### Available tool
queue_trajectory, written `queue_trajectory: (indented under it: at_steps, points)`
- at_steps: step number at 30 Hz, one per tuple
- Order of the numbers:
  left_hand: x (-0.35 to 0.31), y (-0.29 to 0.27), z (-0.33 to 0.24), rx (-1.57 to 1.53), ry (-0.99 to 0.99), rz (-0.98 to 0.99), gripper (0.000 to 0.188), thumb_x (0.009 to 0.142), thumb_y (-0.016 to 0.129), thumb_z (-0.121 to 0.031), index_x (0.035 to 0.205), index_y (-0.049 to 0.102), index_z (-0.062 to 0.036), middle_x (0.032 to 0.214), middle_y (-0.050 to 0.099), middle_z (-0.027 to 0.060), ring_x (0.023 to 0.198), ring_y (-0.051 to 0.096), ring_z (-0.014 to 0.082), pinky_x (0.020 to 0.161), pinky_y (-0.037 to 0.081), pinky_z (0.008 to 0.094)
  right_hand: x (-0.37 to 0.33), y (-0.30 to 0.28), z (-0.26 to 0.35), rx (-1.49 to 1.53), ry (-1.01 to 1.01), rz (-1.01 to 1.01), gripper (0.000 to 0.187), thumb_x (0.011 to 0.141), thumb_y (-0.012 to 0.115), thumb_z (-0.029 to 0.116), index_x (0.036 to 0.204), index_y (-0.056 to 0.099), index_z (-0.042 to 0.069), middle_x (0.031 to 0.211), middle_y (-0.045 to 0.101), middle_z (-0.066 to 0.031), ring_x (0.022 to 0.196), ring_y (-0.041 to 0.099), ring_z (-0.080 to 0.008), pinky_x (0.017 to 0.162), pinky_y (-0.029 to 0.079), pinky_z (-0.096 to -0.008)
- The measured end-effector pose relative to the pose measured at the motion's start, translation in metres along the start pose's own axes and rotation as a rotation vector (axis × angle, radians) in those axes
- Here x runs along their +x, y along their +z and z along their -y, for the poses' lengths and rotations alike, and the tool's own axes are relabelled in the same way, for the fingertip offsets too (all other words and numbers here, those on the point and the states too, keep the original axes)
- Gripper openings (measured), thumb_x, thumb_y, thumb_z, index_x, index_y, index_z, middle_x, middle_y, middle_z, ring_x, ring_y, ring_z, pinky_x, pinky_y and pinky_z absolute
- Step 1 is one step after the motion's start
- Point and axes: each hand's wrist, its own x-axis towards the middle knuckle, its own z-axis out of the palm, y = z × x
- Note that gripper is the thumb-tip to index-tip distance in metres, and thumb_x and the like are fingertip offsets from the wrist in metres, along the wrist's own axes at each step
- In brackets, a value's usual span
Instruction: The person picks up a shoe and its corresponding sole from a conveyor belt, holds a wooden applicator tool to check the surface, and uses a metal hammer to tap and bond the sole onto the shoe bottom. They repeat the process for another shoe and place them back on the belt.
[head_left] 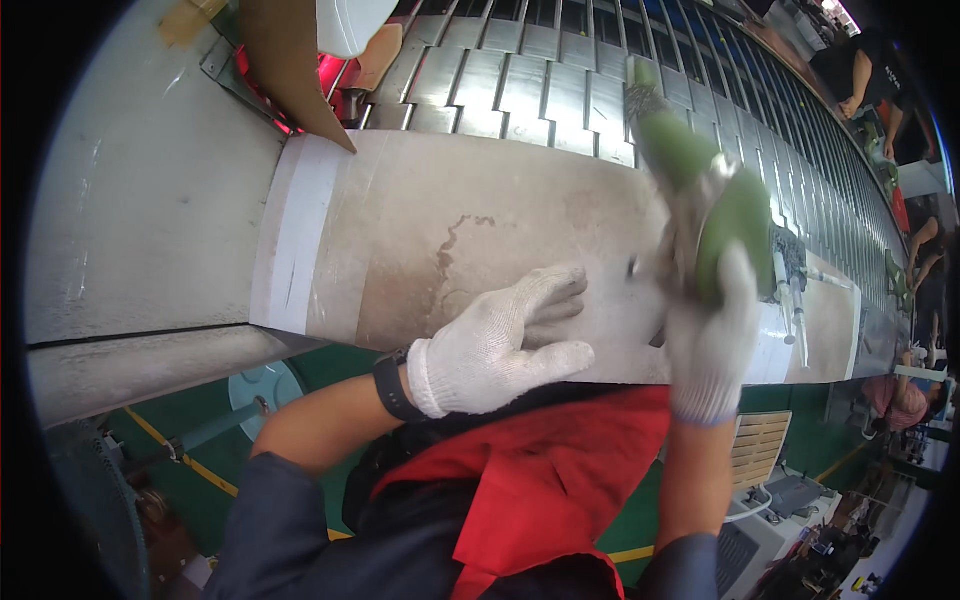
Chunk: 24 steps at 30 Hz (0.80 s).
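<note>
My right hand [705, 350], in a white knit glove, is closed round a long green item [740, 225]. It shows two green parts with a pale, shiny piece between them. Motion blur hides its exact kind. The item is above the right part of the brown sheet and reaches over the metal slats. My left hand [510, 340], gloved too and with a black band at the wrist, is over the brown sheet [400, 220] near its front edge. Its fingers are stretched forward with the thumb apart, and nothing is in them.
A slatted metal conveyor [500, 85] runs along the far side. A brown board [290, 70] stands at the back left. Slim white tools [797, 305] lie beyond my right hand. A round pale-blue stool seat [265, 390] is below left. Other people [870, 75] work at far right.
</note>
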Motion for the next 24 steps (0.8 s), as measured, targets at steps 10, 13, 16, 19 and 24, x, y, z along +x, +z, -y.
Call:
queue_trajectory:
  at_steps: [10,13,16,19,24]
  points:
    - [0.074,-0.095,-0.033,0.929,0.399,-0.757,0.070,0.095,0.075,-0.029,0.150,0.052,0.0068,0.146,0.061,0.0272,0.135,0.061,0.0389,0.114,0.049,0.0447,0.206,-0.046,-0.019,-0.847,-0.158,-0.344,0.065,0.093,0.077,0.028,0.149,0.059,0.001,0.134,0.072,-0.0164,0.117,0.070,-0.0281,0.100,0.053,-0.0370]
    - [0.101,-0.151,-0.043,1.190,0.351,-1.055,0.073,0.093,0.074,-0.036,0.150,0.051,0.0049,0.141,0.064,0.0301,0.133,0.062,0.0435,0.113,0.049,0.0468,0.169,-0.028,-0.029,-1.223,-0.339,-0.528,0.076,0.092,0.075,0.035,0.156,0.052,0.000,0.144,0.066,-0.0273,0.135,0.063,-0.0388,0.117,0.045,-0.0435]
    - [0.122,-0.166,-0.066,1.186,-0.069,-1.286,0.077,0.091,0.074,-0.036,0.152,0.049,0.0030,0.144,0.062,0.0313,0.134,0.061,0.0464,0.113,0.050,0.0505,0.098,-0.018,-0.030,-1.220,-0.506,-0.366,0.067,0.095,0.073,0.032,0.150,0.057,-0.001,0.142,0.068,-0.0260,0.134,0.064,-0.0380,0.117,0.046,-0.0434]
    - [0.137,-0.188,-0.076,0.941,-0.259,-1.213,0.079,0.091,0.072,-0.029,0.156,0.037,0.0005,0.147,0.058,0.0318,0.135,0.061,0.0445,0.114,0.049,0.0509,0.069,-0.017,-0.024,-1.180,-0.333,-0.101,0.053,0.096,0.072,0.027,0.140,0.065,-0.003,0.136,0.071,-0.0244,0.131,0.067,-0.0366,0.114,0.049,-0.0431]
    - [0.152,-0.222,-0.055,1.158,-0.420,-1.162,0.063,0.093,0.070,-0.029,0.146,0.054,0.0018,0.138,0.067,0.0306,0.128,0.068,0.0410,0.109,0.054,0.0447,0.069,-0.013,-0.026,-1.136,-0.358,0.055,0.041,0.096,0.072,0.021,0.130,0.070,-0.002,0.127,0.074,-0.0239,0.114,0.074,-0.0345,0.103,0.056,-0.0424]
